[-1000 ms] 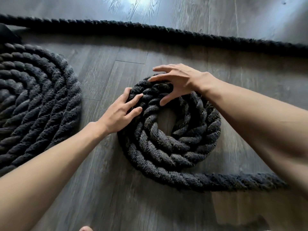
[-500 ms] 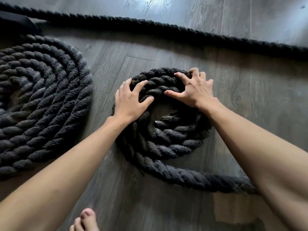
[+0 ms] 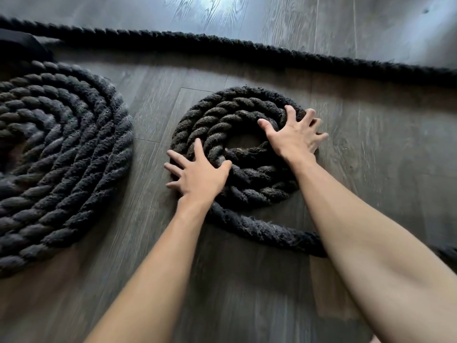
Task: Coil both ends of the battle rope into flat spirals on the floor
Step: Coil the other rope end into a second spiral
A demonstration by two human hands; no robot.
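1. Two hands spread, gripping nothing: left hand (image 3: 197,174) pressing the small spiral (image 3: 230,112) at its near-left rim, right hand (image 3: 294,134) at its right rim, likely to turn and tighten it.
2. Leftward, well apart, large spiral (image 3: 61,144); straight rope run (image 3: 247,48) beyond; loose tail (image 3: 259,226) feeding in from the right; bare floor (image 3: 371,169) rightward for growth.

Thick black battle rope (image 3: 262,230): a small loose spiral (image 3: 230,105) lies flat under the left hand (image 3: 200,174) and right hand (image 3: 294,134); a larger tight spiral (image 3: 61,154) lies left of them, a straight run (image 3: 222,45) beyond.
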